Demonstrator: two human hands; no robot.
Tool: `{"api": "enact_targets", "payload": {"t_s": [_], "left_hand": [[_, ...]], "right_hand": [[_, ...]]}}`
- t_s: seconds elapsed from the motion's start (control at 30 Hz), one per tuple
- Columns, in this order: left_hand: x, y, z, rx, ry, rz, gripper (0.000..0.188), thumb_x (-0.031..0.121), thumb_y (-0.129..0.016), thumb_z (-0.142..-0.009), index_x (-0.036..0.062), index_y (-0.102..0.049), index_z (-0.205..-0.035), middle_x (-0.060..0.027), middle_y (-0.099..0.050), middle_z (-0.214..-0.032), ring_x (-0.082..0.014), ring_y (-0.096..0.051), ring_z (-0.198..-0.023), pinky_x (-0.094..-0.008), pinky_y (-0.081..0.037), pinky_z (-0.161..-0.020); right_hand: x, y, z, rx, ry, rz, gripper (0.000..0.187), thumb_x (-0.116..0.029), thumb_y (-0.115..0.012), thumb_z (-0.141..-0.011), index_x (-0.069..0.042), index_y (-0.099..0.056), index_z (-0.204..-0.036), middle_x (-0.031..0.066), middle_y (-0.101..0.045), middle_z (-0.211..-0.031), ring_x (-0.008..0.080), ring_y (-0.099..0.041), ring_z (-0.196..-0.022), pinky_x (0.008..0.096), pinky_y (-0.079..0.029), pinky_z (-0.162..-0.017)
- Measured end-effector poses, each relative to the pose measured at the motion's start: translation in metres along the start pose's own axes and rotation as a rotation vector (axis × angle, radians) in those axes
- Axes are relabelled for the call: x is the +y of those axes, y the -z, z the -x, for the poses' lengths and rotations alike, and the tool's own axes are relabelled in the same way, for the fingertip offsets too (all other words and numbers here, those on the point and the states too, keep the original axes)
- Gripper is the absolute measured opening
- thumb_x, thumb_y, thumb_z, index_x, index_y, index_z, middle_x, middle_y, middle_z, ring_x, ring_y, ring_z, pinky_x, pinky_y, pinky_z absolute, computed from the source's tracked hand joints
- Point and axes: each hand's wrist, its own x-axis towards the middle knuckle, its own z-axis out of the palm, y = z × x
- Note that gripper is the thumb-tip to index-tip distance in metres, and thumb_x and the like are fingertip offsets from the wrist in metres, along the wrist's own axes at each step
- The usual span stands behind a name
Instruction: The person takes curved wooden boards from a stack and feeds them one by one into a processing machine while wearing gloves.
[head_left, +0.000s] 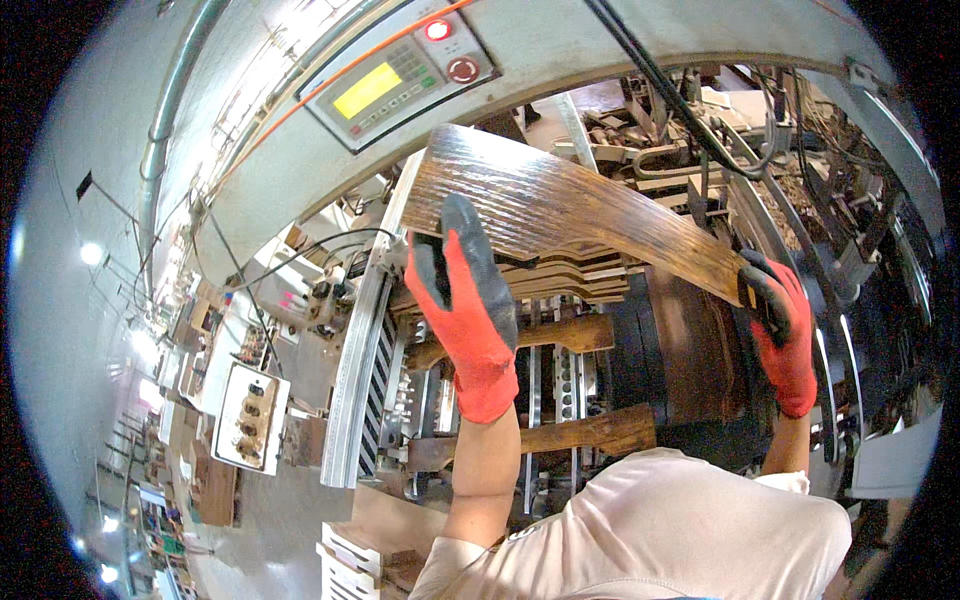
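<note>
A long, dark-brown wooden board [560, 205] with a glossy grain is raised in front of me, tilted down to the right. My left hand [468, 310], in a red glove with black-coated fingers, is closed on the board's wider left end. At the narrower right end, my right hand [782, 325] grips the edge in a matching glove. Behind and below the board sits a stack of curved wooden pieces [575, 275]. Two more shaped wooden pieces lie across the machine's metal rails, one brown piece [575, 334] farther off and another piece [590, 434] nearer me.
A grey machine beam with a control panel [405, 85] spans the far side, bearing a lit red lamp and a red button. A metal rail with black stripes [372, 400] runs at the left. Black cables [690, 120] hang at the upper right, near wood scraps [625, 130].
</note>
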Motion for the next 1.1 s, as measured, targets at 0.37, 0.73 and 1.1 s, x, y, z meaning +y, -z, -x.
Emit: {"api": "enact_targets", "payload": {"t_s": [0.37,0.73,1.1], "left_hand": [[-0.111,0.057,0.042,0.305,0.255,0.258,0.063,0.019,-0.069,-0.083,0.0053,-0.039,-0.136,-0.0111,-0.049,-0.128,-0.0229,-0.048,-0.114,-0.0322,-0.039,-0.097],[-0.359,0.295,0.025,0.905,0.56,-0.165,0.081,0.05,-0.058,-0.086,0.0075,-0.022,-0.145,-0.0132,-0.031,-0.147,-0.0298,-0.036,-0.13,-0.0371,-0.032,-0.105],[-0.367,0.305,-0.011,-0.942,1.001,-2.215,0.071,0.038,-0.048,-0.091,0.0166,-0.012,-0.148,-0.0206,-0.027,-0.148,-0.041,-0.047,-0.119,-0.0593,-0.033,-0.099]], "right_hand": [[0.015,-0.074,0.015,-0.26,0.098,0.091,0.051,-0.005,-0.067,-0.069,-0.007,-0.057,-0.119,0.0151,-0.055,-0.123,0.0362,-0.044,-0.12,0.0449,-0.033,-0.104],[-0.015,-0.332,0.013,-0.714,0.318,0.097,0.053,-0.024,-0.07,-0.075,-0.013,-0.053,-0.124,0.0133,-0.055,-0.124,0.0409,-0.045,-0.117,0.0505,-0.034,-0.101],[-0.02,-0.412,0.028,-0.656,0.38,0.118,0.049,-0.025,-0.066,-0.079,-0.01,-0.053,-0.124,0.0165,-0.054,-0.124,0.0391,-0.047,-0.116,0.0494,-0.035,-0.101]]}}
